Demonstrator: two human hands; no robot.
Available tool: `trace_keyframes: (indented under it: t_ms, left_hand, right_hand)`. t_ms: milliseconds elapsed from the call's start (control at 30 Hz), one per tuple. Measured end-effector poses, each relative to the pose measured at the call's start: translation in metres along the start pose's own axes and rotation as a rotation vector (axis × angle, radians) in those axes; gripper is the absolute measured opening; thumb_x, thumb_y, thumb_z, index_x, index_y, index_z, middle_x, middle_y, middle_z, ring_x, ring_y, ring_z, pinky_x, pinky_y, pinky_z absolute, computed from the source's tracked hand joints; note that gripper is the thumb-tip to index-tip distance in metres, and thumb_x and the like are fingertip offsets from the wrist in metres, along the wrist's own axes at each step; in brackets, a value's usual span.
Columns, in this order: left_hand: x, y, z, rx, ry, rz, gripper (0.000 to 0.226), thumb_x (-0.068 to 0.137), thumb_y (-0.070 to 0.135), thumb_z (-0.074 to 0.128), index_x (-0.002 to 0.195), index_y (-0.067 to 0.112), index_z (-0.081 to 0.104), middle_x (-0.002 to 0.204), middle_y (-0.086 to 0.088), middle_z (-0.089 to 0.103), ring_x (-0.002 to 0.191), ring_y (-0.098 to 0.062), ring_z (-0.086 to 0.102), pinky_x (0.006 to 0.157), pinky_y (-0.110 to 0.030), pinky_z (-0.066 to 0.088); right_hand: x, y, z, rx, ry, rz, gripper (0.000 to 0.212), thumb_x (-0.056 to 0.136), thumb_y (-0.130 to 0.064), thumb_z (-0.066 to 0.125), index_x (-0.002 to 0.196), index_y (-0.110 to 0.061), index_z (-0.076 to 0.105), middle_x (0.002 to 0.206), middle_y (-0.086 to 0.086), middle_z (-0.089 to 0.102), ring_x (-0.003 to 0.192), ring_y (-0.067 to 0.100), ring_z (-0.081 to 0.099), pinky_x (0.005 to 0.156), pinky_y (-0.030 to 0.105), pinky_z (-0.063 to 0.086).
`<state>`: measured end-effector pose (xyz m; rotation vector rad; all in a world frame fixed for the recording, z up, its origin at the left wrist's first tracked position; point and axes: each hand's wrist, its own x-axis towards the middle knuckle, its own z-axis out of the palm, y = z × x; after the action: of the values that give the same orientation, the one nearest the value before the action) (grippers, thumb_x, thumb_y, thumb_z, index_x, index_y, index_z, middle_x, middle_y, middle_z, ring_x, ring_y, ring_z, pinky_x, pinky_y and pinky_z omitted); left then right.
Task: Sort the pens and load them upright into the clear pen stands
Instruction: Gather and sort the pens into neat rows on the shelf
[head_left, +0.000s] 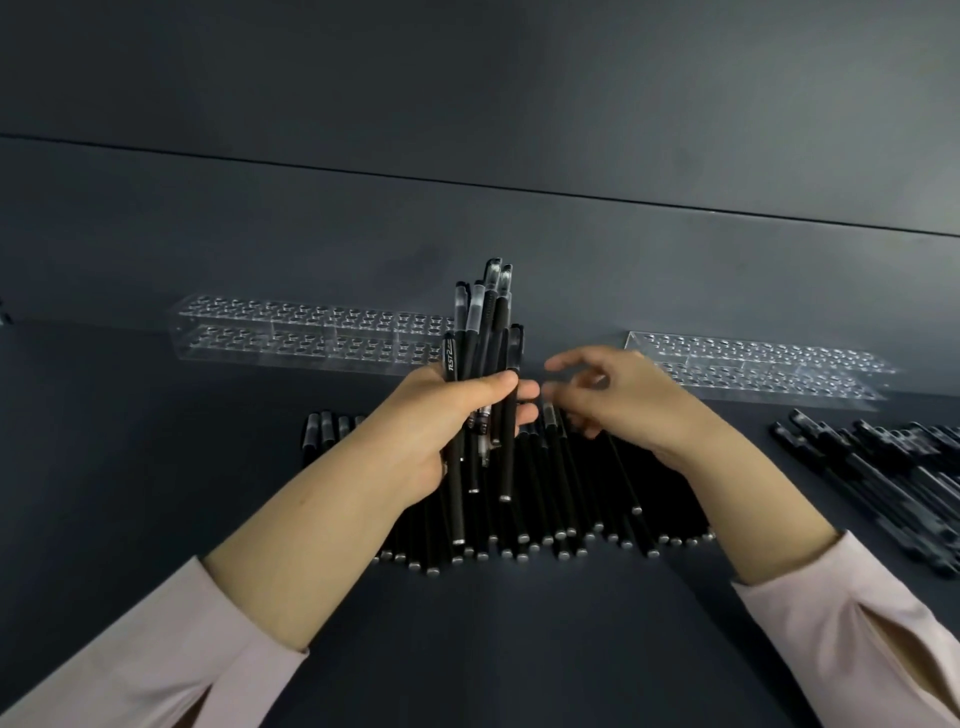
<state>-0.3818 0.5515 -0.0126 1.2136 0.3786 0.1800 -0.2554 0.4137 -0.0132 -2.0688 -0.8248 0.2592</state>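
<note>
1. The left hand (447, 415) grips a bundle of slim black pens with frosted clear caps (488, 332). Its fingers and thumb wrap round the barrels at about mid-length. The bundle stands nearly upright, caps up, raised above the dark grey bench (519, 649).
2. The right hand (623, 405) is just beside the bundle on its right, apparently not touching it. Its fingers (566, 361) are relaxed and spread, holding nothing.
3. A long clear plastic pen stand drilled with rows of holes (291, 338) lies straight beyond the bundle, its long side running across the view. A second clear stand of the same kind (769, 369) lies beyond the right hand. The left hand is nearer the first stand, the right hand nearer the second. The pens' long axis already runs close to upright, so loading seems to call for carrying them forward and lowering each into a hole.
4. Under both hands a flat layer of matte black pens (571, 499) lies on the bench, barrels running away from the person. Well apart to the right, a slanted heap of glossier black pens (883, 478) is cut off by the frame edge.
5. The bundle hides the first stand's right end. The pens in the bundle overlap too much to count. No pen shows in either stand. The white lettering on one barrel is too small to read.
</note>
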Motion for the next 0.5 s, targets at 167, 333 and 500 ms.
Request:
trace_keyframes:
  t_ms: [167,333,500]
  left_hand:
    - [-0.002,-0.002,0.003,0.024,-0.081,-0.034,0.020,0.094,0.015,0.063,0.110,0.004,0.068,0.095,-0.007,0.077,0.086,-0.016,0.075,0.061,-0.021,0.058]
    - [-0.003,-0.004,0.007,0.005,-0.104,-0.029,0.017,0.095,0.013,0.061,0.106,0.003,0.070,0.096,-0.010,0.077,0.087,-0.020,0.075,0.061,-0.022,0.058]
    - [0.001,-0.005,0.007,-0.036,0.003,-0.049,0.020,0.090,0.012,0.068,0.107,0.001,0.068,0.100,-0.017,0.075,0.086,-0.026,0.075,0.070,-0.034,0.062]
  right_hand:
    - [-0.001,-0.013,0.002,0.475,0.018,0.026,0.019,0.093,-0.025,0.061,0.100,-0.010,0.070,0.082,0.001,0.067,0.063,0.006,0.058,0.055,0.018,0.046]
    - [-0.002,-0.014,0.009,0.750,-0.044,0.084,0.007,0.089,-0.007,0.062,0.094,-0.006,0.067,0.069,0.000,0.064,0.060,0.007,0.058,0.059,0.017,0.051]
    - [0.008,-0.011,-0.008,0.890,0.177,0.106,0.011,0.091,-0.001,0.059,0.089,-0.007,0.068,0.070,-0.001,0.065,0.058,0.004,0.061,0.060,0.017,0.054]
